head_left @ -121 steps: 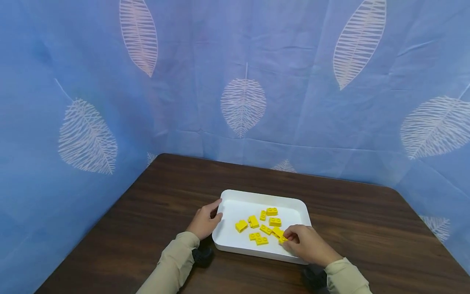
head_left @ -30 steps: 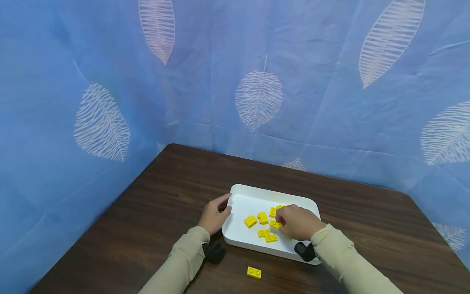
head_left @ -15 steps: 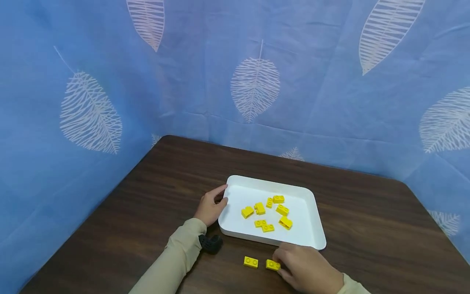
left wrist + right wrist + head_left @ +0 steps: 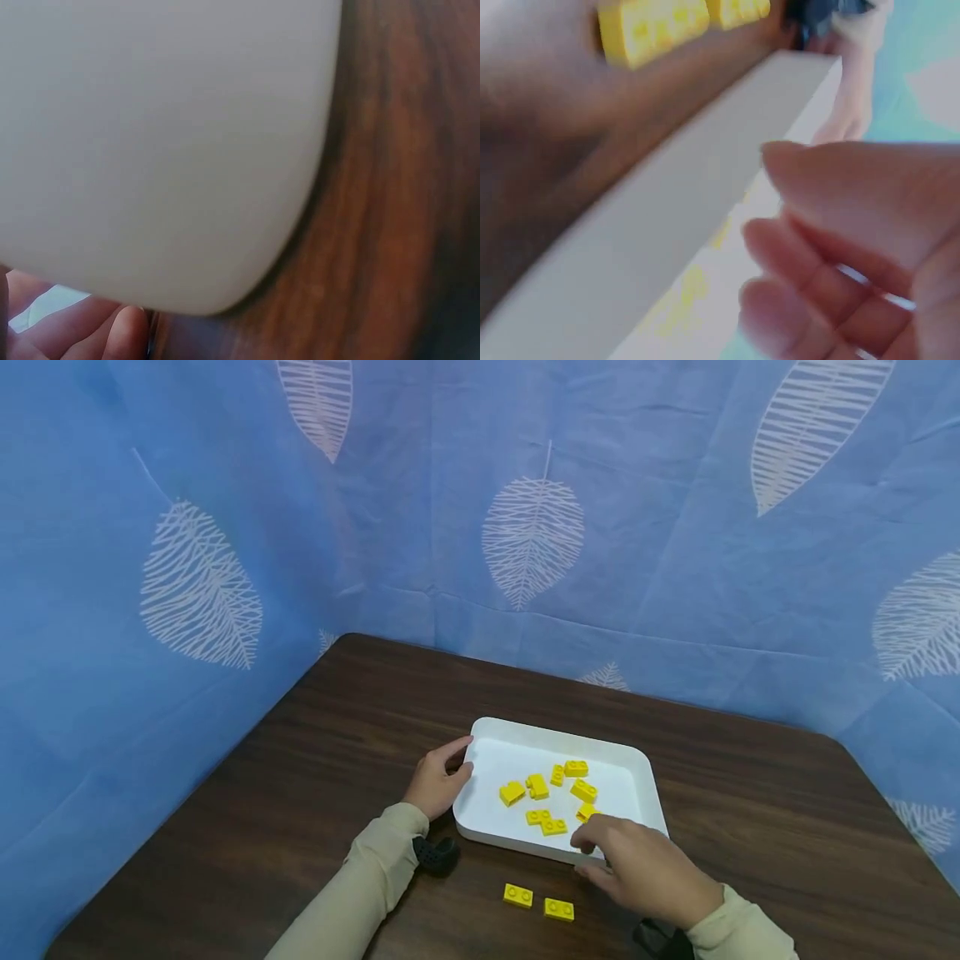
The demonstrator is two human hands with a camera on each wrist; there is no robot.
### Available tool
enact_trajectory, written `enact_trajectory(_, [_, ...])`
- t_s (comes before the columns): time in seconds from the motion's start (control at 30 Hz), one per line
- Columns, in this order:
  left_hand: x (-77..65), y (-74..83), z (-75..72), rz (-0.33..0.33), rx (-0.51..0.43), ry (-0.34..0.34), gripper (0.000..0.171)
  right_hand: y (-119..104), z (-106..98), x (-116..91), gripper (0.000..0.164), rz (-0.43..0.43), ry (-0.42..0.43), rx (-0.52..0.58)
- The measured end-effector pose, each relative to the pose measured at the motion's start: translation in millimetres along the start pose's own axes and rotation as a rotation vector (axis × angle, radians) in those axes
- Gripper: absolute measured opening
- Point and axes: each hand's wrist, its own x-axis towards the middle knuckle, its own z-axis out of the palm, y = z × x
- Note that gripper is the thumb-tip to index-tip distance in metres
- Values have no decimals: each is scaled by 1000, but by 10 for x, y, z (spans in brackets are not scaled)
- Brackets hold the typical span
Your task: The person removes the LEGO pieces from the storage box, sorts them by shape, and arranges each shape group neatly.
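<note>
Head view: touching the left rim of a white, shallow, rectangular tray (image 4: pixel 555 732) with the bare left hand (image 4: pixel 435 783), holding its thumb and forefinger apart along that edge. Hovering by the near rim, toward its right end, with the bare right hand (image 4: pixel 645 872), holding thumb and forefinger apart with a visible gap; being unable to tell whether touching the rim. Counting eight small yellow toy bricks (image 4: pixel 583 791) inside the tray, lying at various angles, some tipped onto their sides. Seeing one of these just beyond the right hand, partly covered by it. Locating two yellow two-stud bricks (image 4: pixel 518 896) on the dark brown wood-grain table (image 4: pixel 375 710), lying studs up, near each other but apart, before the tray's near wall. Noting beige sleeves (image 4: pixel 375 860), a black wrist device (image 4: pixel 437 857) at each wrist, and a blue curtain with white leaf prints (image 4: pixel 450 485) behind. Left wrist view: facing the tray's smooth white surface at close range, beside brown wood; catching only parts of left-hand fingers at lower left, being unable to tell their full pose here. Right wrist view: looking, blurred, along the tray's wall, catching both table bricks at the top; showing the right thumb apart from bent fingers.
</note>
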Motion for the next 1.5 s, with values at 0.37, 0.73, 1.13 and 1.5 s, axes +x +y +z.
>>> enact_trajectory(0.37, [-6, -23, -17, 8, 13, 15, 43, 335, -76, 460, 16, -85, -81, 108])
enact_trajectory(0.73, [1, 25, 16, 10, 8, -10, 44, 431, 61, 689, 12, -53, -266, 255])
enact_trajectory(1.13, [18, -2, -16, 36, 10, 0, 43, 359, 119, 802, 16, 89, -327, 208])
enact_trajectory(1.5, [-6, 7, -21, 38, 3, 11, 43, 390, 112, 761, 15, 123, -315, 160])
